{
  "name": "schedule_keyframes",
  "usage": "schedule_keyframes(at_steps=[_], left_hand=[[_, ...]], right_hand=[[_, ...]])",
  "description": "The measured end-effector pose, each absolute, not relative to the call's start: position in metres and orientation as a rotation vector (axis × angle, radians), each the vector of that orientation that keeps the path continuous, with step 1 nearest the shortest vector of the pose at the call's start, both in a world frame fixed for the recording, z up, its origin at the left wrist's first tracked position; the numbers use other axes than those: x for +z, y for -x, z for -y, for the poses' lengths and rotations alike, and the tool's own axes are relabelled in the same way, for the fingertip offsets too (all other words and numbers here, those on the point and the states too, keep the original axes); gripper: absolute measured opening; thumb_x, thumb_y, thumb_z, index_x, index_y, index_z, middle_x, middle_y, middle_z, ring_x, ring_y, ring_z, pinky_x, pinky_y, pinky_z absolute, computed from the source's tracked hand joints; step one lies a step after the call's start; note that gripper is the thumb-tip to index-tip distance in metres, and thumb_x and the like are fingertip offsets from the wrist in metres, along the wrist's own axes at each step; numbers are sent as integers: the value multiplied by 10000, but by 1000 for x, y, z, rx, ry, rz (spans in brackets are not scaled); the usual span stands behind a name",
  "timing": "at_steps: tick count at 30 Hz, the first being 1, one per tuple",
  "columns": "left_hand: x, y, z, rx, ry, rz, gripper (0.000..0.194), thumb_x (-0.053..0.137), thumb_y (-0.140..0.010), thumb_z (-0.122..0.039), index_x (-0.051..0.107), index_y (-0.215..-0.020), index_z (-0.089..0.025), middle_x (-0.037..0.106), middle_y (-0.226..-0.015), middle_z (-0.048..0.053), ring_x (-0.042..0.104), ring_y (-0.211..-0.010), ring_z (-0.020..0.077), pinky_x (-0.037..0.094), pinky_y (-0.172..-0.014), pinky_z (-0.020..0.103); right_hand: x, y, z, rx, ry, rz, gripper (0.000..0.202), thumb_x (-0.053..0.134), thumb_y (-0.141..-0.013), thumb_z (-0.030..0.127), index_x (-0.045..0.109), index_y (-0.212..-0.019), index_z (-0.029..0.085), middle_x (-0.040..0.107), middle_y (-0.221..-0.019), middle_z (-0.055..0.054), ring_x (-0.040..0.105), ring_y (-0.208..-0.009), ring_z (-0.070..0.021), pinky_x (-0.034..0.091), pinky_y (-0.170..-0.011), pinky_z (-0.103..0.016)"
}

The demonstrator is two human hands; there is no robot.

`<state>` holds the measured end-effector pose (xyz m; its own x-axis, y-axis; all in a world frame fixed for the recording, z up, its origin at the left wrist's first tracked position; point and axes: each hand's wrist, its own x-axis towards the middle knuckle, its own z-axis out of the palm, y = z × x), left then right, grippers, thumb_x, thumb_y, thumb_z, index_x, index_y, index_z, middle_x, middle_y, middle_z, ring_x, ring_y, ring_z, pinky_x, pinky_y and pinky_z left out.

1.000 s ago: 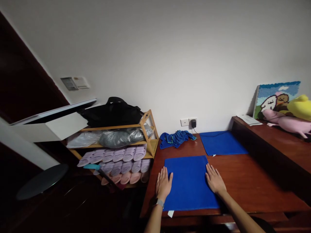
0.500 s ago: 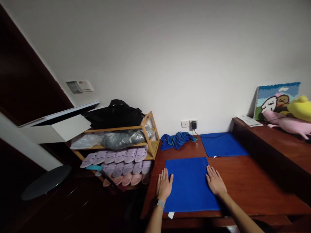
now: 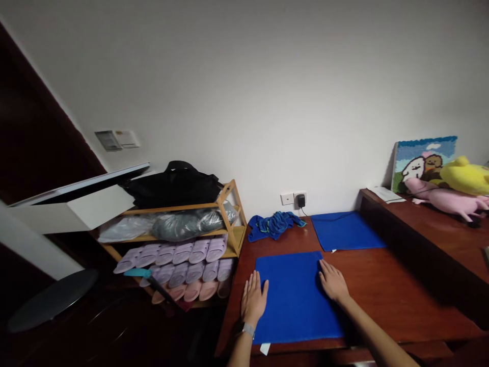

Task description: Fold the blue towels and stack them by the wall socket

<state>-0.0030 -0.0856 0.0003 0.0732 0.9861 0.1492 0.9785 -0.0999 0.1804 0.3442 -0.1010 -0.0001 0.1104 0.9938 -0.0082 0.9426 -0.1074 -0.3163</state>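
Note:
A blue cloth (image 3: 294, 300) is spread flat on the brown wooden table (image 3: 405, 295), a white tag showing at its near left corner. My left hand (image 3: 254, 300) rests palm down on its left edge, fingers stretched out. Across from it, my right hand (image 3: 333, 281) lies flat over the right edge, near the far right corner, fingers extended. Neither hand grips the fabric. A second blue cloth (image 3: 347, 232) lies flat farther back, with a thin cable across it. At the back left of the table sits a crumpled blue cloth (image 3: 277, 225).
Left of the table stands a wooden rack (image 3: 229, 204) with several slippers (image 3: 183, 252) and a black bag (image 3: 173, 186) on top. A black plug (image 3: 301, 200) sits in the wall socket. On the raised surface at right lie a pink plush toy (image 3: 445, 198) and a yellow one (image 3: 464, 176).
The view has shifted slightly, so most things appear a little lower and farther left. My right hand has slid a little toward the cloth's far right corner. Both hands stay flat.

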Motion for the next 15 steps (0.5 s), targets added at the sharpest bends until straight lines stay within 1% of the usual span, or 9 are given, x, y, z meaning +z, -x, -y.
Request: schedule_keyframes(at_steps=[4, 6, 9, 12, 15], left_hand=[[-2, 5, 83, 381, -2281, -2065, 772, 153, -1061, -605, 332, -1623, -107, 294, -1693, 125, 277, -1571, 253, 231, -1304, 464], [-3, 6, 82, 388, -2286, -2063, 761, 160, -1063, -604, 333, -1625, -121, 297, -1694, 116, 281, -1570, 248, 240, -1302, 462], [-7, 9, 81, 390, -2296, -2064, 741, 183, -1067, -594, 335, -1625, -130, 313, -1691, 112, 286, -1567, 254, 262, -1296, 463], [-12, 14, 79, 382, -2307, -2058, 725, 202, -1069, -581, 325, -1630, -138, 307, -1693, 111, 283, -1568, 265, 273, -1291, 483], [-11, 15, 75, 328, -2279, -2091, 721, 223, -1068, -555, 327, -1626, -111, 312, -1690, 126, 291, -1565, 277, 276, -1288, 489]], right_hand=[[8, -341, 68, 328, 2153, 1962, 662, 203, -1030, 370, 287, -1644, 139, 268, -1718, -64, 228, -1589, -225, 185, -1284, -426], [8, -337, 58, 330, 2166, 1959, 670, 203, -1028, 372, 276, -1643, 116, 247, -1720, -76, 197, -1597, -223, 153, -1292, -430], [4, -334, 53, 321, 2174, 1959, 687, 178, -1033, 382, 236, -1644, 74, 221, -1724, -88, 169, -1602, -214, 130, -1297, -415], [0, -335, 54, 313, 2154, 1962, 682, 166, -1038, 388, 234, -1646, 88, 218, -1724, -80, 162, -1603, -202, 131, -1297, -411], [-2, -337, 54, 311, 2130, 1943, 671, 169, -1040, 386, 254, -1645, 108, 231, -1721, -74, 168, -1602, -206, 126, -1297, -422]])
